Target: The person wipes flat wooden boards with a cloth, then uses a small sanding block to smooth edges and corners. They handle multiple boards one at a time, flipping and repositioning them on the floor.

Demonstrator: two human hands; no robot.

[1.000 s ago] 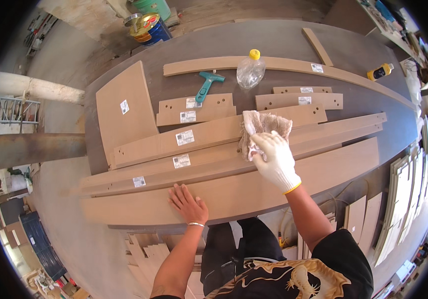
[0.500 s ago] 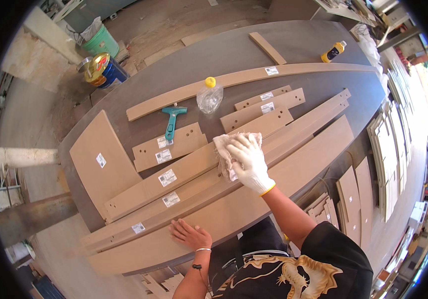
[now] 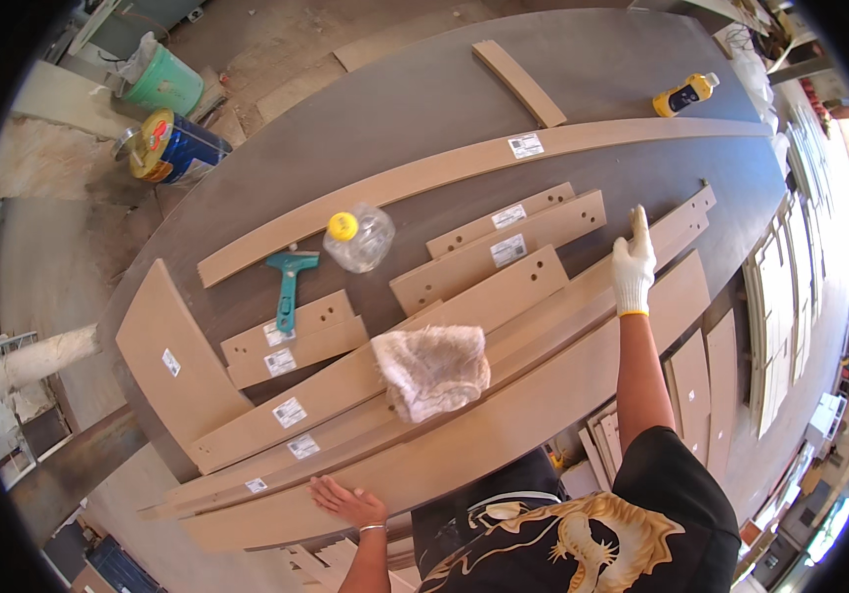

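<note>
My bare left hand (image 3: 347,502) lies flat, fingers apart, on the long brown board (image 3: 533,395) nearest to me. My right hand (image 3: 633,267), in a white knit glove, is stretched out over the right part of the long boards. Its forefinger points away from me and nothing shows in its grasp; some fingers are partly hidden. A crumpled pinkish-white rag (image 3: 432,368) lies by itself across the middle boards. Beyond it are shorter boards with drilled holes and white labels, such as the short board (image 3: 500,254).
A teal scraper (image 3: 287,295) and a clear bottle (image 3: 365,242) with a yellow cap are on the grey table (image 3: 365,124). A yellow bottle (image 3: 685,96) lies far right. A blue tin (image 3: 187,148) and green bucket (image 3: 168,81) stand beyond the table's left edge.
My right hand has let go of the rag and moved right and away from me. The rag stays on the boards. My left hand still rests on the near board; the view has shifted.
</note>
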